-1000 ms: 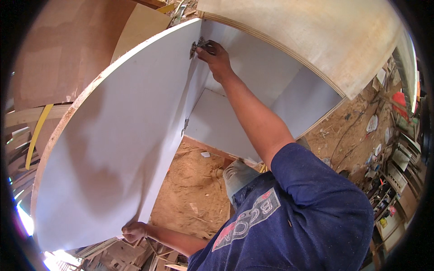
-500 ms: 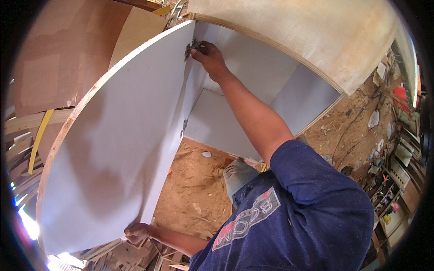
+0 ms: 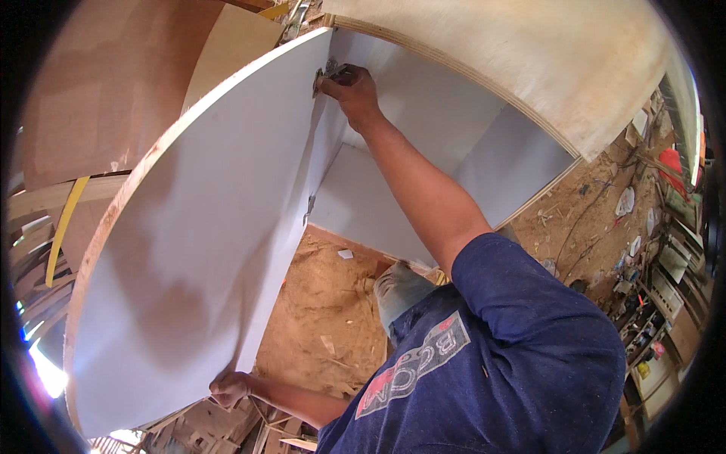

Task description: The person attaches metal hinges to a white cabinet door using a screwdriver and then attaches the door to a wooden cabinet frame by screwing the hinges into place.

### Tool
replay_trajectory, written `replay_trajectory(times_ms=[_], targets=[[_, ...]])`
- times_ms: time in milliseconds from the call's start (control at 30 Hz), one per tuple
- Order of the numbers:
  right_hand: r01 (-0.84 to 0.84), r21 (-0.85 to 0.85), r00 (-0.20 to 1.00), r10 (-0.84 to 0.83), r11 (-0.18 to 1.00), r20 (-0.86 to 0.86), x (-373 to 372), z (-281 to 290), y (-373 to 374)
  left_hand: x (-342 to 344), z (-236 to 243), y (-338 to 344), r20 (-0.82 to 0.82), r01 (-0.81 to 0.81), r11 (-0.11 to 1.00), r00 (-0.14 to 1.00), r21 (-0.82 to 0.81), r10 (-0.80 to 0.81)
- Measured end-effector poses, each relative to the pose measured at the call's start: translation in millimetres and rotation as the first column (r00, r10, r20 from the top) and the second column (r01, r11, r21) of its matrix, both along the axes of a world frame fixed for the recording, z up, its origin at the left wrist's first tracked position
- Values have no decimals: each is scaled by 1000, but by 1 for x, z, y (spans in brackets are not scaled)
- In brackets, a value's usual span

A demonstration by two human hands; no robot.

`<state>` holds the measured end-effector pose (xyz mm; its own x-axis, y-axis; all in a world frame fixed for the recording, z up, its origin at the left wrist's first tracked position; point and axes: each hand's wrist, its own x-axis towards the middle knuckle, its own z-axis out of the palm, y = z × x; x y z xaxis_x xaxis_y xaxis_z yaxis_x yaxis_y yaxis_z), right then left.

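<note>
A white-faced plywood cabinet door (image 3: 197, 227) stands swung out on the left. My left hand (image 3: 229, 389) is closed on the door's near lower corner, its fingers curled round the edge. Higher up, the fingers of my right hand (image 3: 354, 92) are pinched on a metal hinge (image 3: 321, 82) between the door and the cabinet; part of the hinge hides behind them. A second hinge (image 3: 309, 206) joins door and cabinet lower down. The open wooden cabinet (image 3: 412, 98) has pale inner walls, and my right forearm crosses in front of it.
Brown plywood sheets (image 3: 106, 91) lean at the far left, beside a yellow strip (image 3: 66, 231). Sandy ground (image 3: 318, 310) with scraps lies below the door. Wood offcuts and tools (image 3: 650, 325) clutter the right side. Curved plywood (image 3: 514, 60) forms the cabinet's outer panel.
My right hand has shifted slightly at the hinge, its fingers bent closer around it. The door's upper end sits a little farther right in view. My left hand keeps its hold.
</note>
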<state>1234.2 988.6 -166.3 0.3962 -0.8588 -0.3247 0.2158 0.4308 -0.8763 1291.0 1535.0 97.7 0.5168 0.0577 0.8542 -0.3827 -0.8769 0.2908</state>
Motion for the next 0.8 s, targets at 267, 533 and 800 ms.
replay_trajectory(times_ms=[267,533,800], targets=[[59,76,992,-67,995,105,2,3,0,8,-4,11,13,54,997,998,-49,-54],[-10,78,988,-3,997,154,1,-9,-5,3,-2,30,15,10,990,1000,-141,-8],[-17,110,978,-7,994,210,3,-3,-2,1,8,16,2,-96,994,995,-58,96]])
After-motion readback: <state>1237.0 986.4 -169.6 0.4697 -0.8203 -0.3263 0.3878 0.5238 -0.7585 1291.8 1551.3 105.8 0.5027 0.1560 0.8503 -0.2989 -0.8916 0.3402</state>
